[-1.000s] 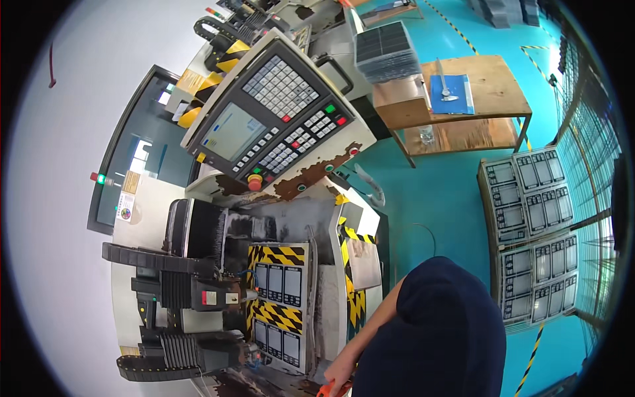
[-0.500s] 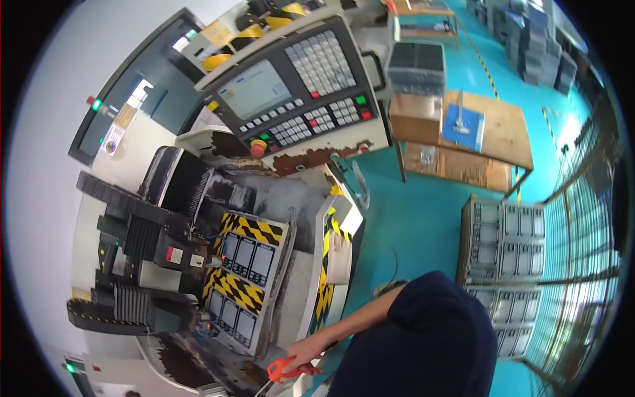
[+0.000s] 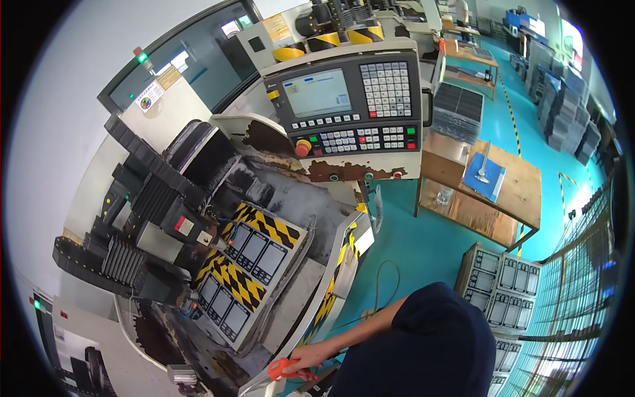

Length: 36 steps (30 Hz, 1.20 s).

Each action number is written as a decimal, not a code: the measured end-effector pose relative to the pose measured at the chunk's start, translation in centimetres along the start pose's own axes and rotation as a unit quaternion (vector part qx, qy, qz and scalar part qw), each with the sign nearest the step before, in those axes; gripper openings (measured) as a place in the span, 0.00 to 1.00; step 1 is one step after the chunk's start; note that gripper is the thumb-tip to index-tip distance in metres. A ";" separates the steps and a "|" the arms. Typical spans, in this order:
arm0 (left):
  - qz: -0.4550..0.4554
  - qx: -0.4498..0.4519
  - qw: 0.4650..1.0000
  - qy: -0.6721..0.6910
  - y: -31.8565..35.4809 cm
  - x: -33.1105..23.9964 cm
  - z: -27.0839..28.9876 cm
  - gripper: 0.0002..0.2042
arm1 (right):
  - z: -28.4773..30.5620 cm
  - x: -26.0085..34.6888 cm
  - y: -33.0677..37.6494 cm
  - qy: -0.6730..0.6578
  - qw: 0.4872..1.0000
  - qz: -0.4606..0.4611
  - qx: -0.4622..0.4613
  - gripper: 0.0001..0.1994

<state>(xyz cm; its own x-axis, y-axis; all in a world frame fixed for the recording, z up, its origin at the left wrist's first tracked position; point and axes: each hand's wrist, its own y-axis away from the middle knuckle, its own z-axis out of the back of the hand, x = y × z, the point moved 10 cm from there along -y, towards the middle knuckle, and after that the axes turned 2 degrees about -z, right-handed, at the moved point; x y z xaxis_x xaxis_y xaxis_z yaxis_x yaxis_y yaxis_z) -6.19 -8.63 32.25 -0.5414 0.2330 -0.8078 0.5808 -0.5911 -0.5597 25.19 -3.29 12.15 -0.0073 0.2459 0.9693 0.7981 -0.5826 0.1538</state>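
My right hand [image 3: 313,355] is closed round an orange air blow gun [image 3: 280,369], whose pale, thin nozzle points down and left. Its bare forearm comes out of a dark blue sleeve. The hand is beside the front edge of a machine's bed, near the striped guard [image 3: 324,311]. On the bed lies a fixture plate [image 3: 291,248] with yellow-and-black striped tape and two rows of dark-framed rectangular panels [image 3: 270,259]. Two spindle heads [image 3: 193,228] stand at its left side. My left hand is out of view.
Above the bed stands a control panel [image 3: 350,99] with a lit screen, keys and a red knob. To the right, a wooden table [image 3: 519,192] bears a blue sheet with a caliper [image 3: 484,165] and stacked dark trays [image 3: 456,109]. Racks of framed panels [image 3: 516,274] stand lower right.
The view has turned, so the control panel looks more level and the bed sits lower. My right hand still grips the blow gun, near the same place in the picture.
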 end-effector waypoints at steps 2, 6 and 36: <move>0.019 -0.020 0.999 -0.031 -0.1 2.0 1.0 0.21 | 0.2 0.0 -0.1 -0.004 1.000 0.003 -0.003 0.32; 0.006 -0.029 0.999 -0.024 1.0 1.6 0.7 0.22 | -1.3 -0.4 -0.1 0.013 0.997 -0.018 0.076 0.31; 0.150 0.012 0.989 -0.011 11.3 4.1 4.4 0.20 | -4.1 -3.3 1.1 0.024 0.979 -0.124 0.160 0.30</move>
<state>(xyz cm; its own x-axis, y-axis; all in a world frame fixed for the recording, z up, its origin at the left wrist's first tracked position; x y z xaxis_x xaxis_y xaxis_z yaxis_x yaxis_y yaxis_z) -4.50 -17.74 23.45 -0.3594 0.0282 -0.9327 0.7031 -0.6490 -0.2906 23.63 -7.93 9.96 -0.2475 0.3074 0.9188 0.9156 -0.2359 0.3256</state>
